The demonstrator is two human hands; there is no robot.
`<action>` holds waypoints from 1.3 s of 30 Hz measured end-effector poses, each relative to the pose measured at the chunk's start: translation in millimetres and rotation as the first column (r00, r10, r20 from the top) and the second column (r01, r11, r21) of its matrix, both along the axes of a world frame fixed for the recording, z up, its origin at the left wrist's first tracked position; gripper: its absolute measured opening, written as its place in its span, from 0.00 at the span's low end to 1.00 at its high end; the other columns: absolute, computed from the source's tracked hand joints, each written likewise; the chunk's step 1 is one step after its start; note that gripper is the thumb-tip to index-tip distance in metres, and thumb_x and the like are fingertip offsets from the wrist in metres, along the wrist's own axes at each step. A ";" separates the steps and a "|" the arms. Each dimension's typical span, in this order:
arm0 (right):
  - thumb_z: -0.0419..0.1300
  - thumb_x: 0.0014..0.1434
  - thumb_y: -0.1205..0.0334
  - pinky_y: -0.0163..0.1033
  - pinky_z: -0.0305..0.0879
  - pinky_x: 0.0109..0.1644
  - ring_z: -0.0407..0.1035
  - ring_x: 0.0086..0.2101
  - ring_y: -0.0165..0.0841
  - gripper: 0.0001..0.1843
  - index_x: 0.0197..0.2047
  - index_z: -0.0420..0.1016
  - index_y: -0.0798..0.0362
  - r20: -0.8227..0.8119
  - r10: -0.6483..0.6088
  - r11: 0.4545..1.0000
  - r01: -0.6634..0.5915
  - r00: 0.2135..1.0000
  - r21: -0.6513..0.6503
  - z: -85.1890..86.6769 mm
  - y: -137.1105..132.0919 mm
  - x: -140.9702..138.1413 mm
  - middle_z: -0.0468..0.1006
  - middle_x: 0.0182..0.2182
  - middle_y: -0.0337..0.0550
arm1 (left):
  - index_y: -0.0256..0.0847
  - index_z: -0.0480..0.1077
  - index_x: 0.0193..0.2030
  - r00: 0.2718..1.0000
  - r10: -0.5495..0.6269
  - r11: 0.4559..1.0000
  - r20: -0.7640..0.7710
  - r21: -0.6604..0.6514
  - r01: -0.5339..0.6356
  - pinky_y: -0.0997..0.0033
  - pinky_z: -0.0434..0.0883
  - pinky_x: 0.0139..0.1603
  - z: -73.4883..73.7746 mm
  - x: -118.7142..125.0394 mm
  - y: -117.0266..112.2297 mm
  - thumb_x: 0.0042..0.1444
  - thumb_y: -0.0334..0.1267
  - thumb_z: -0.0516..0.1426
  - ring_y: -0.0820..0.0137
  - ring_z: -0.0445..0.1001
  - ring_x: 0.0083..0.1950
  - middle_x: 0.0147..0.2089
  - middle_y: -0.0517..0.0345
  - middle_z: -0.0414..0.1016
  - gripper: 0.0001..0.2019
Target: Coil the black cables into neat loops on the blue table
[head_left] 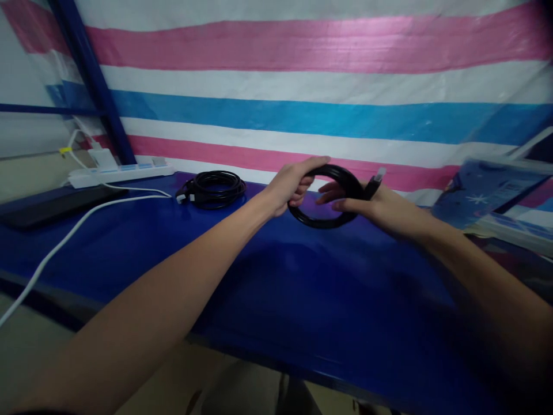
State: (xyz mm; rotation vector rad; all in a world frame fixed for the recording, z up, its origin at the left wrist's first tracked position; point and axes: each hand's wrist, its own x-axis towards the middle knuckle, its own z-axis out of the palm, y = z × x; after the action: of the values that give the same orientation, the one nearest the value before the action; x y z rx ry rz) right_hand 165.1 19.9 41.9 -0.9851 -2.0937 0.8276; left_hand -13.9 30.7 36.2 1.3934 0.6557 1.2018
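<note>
**2 hands on 1 coil**

Thin black round-coiled cable rests left on glossy blue tabletop. Left hand: fingers closed around the left side of thick glossy black cable ring, held above tabletop. Right hand: fingers loosely curled at ring's right, firmness can't tell; black plug with clear tip sticks up there. Best: loops stacked, left grip firm, plug free.

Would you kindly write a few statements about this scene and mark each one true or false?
1. The left hand and right hand touch the same black cable coil. True.
2. Another coil lies to the right of both hands. False: the second coil lies left of them, on the blue tabletop.
3. A white power strip is at the left. True.
4. The connector by the right hand is plugged into the strip. False: that connector is free.
</note>
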 end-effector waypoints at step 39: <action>0.57 0.44 0.28 0.42 0.70 0.33 0.69 0.21 0.33 0.33 0.23 0.78 0.52 -0.600 -0.048 0.917 -0.203 0.798 -0.343 -1.2 -8.4 -3.7 0.73 0.19 0.42 | 0.45 0.46 0.13 0.900 -0.369 0.921 0.233 -0.035 0.387 0.77 0.43 0.13 10.2 1.8 -10.6 0.59 0.50 0.51 0.85 0.40 0.10 0.10 0.71 0.37 0.27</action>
State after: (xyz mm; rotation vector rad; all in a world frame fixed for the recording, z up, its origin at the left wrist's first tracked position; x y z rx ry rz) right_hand 161.4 11.5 40.8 -0.6933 -1.4451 1.4345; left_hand -12.1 20.2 46.3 1.2260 0.2538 0.9866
